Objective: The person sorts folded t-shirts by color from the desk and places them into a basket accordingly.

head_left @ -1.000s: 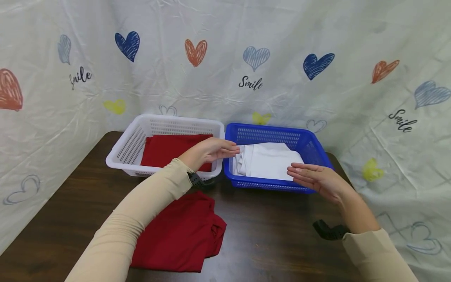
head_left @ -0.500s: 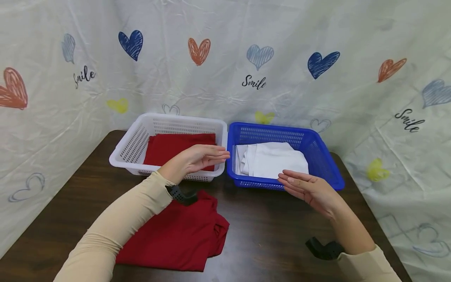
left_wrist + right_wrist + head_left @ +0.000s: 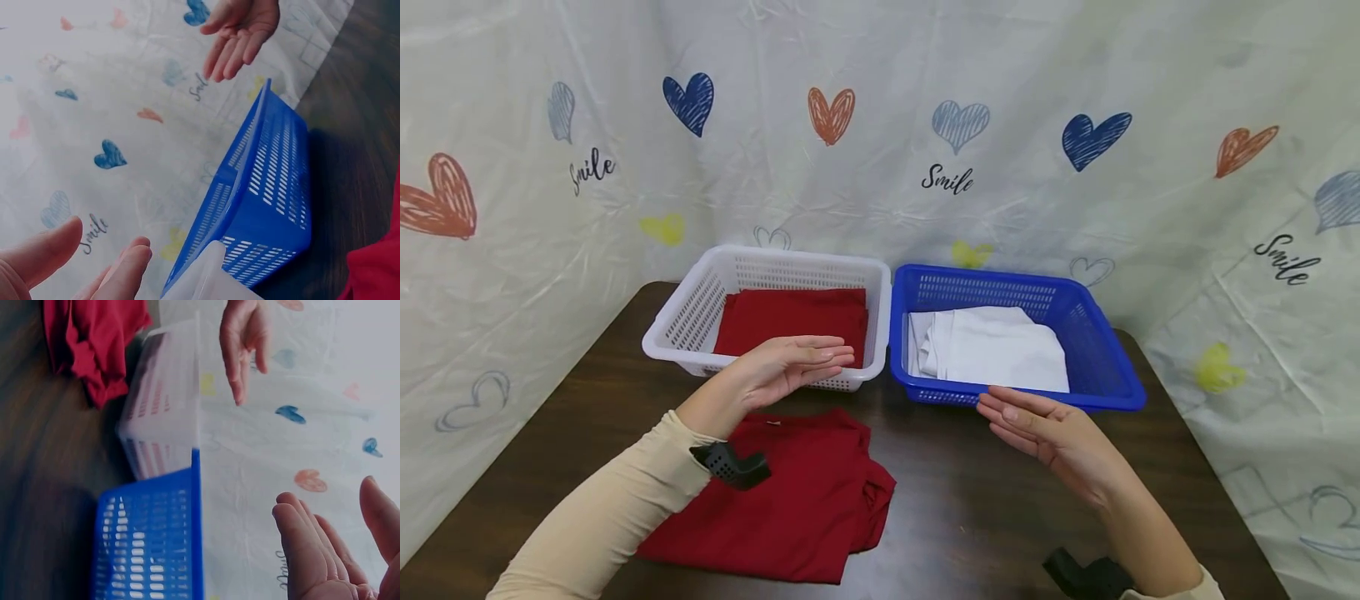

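My left hand [image 3: 790, 367] hovers with straight fingers over the front rim of the white basket [image 3: 681, 360], holding nothing. Inside that basket lies a folded red cloth [image 3: 797, 312]. Below the left forearm, a second red cloth [image 3: 797, 508], loosely folded with a bunched right edge, is spread on the table. My right hand [image 3: 1052, 433], its fingers also straight and empty, is in front of the blue basket [image 3: 1101, 367]. Folded white cloth [image 3: 1000, 346] fills the left and middle of the blue basket. The left wrist view shows the left fingers [image 3: 125, 275] apart from the thumb.
The two baskets stand side by side at the back of the dark wooden table [image 3: 970, 533]. Behind them hangs a white curtain [image 3: 880, 200] printed with hearts and "Smile". A black strap device [image 3: 730, 465] is on the left wrist, another [image 3: 1086, 575] on the right.
The left hand has moved left and toward the body, from between the baskets to the white basket's front. The right hand has drawn slightly nearer the body. Both cloth stacks stay put.
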`<state>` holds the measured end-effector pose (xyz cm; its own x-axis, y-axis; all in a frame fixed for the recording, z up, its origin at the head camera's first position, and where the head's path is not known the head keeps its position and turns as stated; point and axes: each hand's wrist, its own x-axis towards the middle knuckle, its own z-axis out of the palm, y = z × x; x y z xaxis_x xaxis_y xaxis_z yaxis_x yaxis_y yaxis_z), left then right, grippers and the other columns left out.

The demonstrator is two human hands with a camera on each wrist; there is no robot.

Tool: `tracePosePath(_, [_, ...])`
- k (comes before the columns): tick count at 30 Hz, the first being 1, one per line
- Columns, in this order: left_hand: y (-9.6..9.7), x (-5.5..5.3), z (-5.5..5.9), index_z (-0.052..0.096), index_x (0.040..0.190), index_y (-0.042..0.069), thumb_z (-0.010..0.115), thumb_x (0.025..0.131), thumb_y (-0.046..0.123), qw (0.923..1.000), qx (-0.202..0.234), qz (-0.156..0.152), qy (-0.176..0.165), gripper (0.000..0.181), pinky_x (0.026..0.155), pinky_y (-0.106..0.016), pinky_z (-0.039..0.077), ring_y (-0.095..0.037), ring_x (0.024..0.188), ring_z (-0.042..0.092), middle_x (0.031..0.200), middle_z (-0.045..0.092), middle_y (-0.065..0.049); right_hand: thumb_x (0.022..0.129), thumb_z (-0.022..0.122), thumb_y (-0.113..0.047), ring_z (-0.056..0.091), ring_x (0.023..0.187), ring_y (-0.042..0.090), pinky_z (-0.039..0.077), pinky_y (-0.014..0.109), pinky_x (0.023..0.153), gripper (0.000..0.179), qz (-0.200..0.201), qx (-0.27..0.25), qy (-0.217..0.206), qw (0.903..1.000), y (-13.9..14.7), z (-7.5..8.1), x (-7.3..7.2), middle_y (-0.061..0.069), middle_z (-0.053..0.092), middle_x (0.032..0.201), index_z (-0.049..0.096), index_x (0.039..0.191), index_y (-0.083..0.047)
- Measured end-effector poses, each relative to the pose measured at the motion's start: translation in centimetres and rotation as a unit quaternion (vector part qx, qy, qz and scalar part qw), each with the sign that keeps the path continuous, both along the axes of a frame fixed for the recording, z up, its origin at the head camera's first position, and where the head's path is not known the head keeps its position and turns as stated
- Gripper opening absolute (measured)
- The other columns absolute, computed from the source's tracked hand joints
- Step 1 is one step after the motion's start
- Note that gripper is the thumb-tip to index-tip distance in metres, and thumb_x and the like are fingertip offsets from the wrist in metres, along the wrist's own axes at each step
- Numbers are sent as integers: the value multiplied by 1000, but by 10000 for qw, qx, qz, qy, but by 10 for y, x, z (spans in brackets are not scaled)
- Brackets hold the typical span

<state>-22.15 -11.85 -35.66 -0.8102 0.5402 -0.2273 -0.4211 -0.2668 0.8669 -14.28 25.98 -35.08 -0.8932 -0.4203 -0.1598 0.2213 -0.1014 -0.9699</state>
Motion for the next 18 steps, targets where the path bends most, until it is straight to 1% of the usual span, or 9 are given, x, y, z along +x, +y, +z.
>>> tracePosePath(2, [-9, 6, -2, 23, 154, -6, 41, 103, -1, 10000, 15, 28, 53, 55, 105, -31, 47, -15, 115, 67, 160, 28, -27, 102, 53, -7, 64, 121, 11, 52, 28, 101, 57, -58, -12, -63, 10000, -3, -4, 5, 0, 70, 126, 29, 149, 13])
tracePosePath(4, [-18, 12, -4, 20, 155, -6, 41, 103, -2, 9998, -16, 67, 179, 56, 106, -32, 46, -15, 116, 66, 159, 29, -27, 102, 53, -7, 64, 121, 12, 52, 28, 100, 50, -86, -5, -96, 9999, -4, -8, 10, -1, 70, 126, 38, 148, 7])
tracePosePath(7, [-31, 20, -8, 20, 154, -8, 44, 102, -1, 9991, -88, 272, 322, 57, 103, -29, 50, -14, 115, 67, 153, 42, -23, 102, 52, -8, 64, 121, 12, 53, 28, 100, 41, -37, -23, -149, 9999, -7, -14, 17, -1, 70, 127, 51, 143, -2])
tracePosePath(9, [-39, 26, -11, 21, 153, -9, 47, 102, 1, 9982, -169, 440, 380, 59, 103, -29, 50, -12, 114, 68, 145, 53, -17, 103, 52, -7, 64, 122, 12, 52, 28, 100, 39, 3, -17, -189, 9998, -9, -19, 20, 0, 70, 127, 53, 141, -4])
tracePosePath(11, [-47, 31, -14, 20, 153, -10, 50, 102, 2, 9975, -205, 552, 403, 60, 102, -27, 51, -11, 113, 68, 136, 61, -10, 102, 53, -9, 64, 122, 12, 53, 27, 100, 40, 38, -8, -285, 9996, -13, -23, 22, 0, 70, 127, 52, 142, -3])
tracePosePath(12, [-51, 34, -16, 20, 153, -10, 50, 102, 3, 9972, -210, 589, 414, 61, 103, -28, 50, -10, 113, 68, 133, 63, -8, 102, 53, -9, 64, 121, 12, 53, 27, 100, 42, 56, 4, -325, 9995, -15, -25, 23, 0, 70, 127, 50, 143, -2])
tracePosePath(15, [-62, 41, -21, 18, 153, -11, 51, 102, 4, 9970, -204, 604, 447, 63, 104, -27, 49, -10, 115, 67, 130, 64, -4, 103, 53, -11, 64, 121, 12, 52, 27, 100, 48, 143, 77, -403, 9991, -21, -32, 25, -1, 69, 128, 42, 147, 5])
tracePosePath(18, [-73, 48, -25, 18, 153, -12, 51, 102, 5, 9969, -203, 621, 445, 63, 104, -28, 49, -12, 116, 67, 131, 64, -4, 103, 53, -11, 64, 122, 12, 51, 28, 102, 53, 242, 87, -457, 9986, -28, -38, 26, -1, 68, 129, 35, 148, 10])
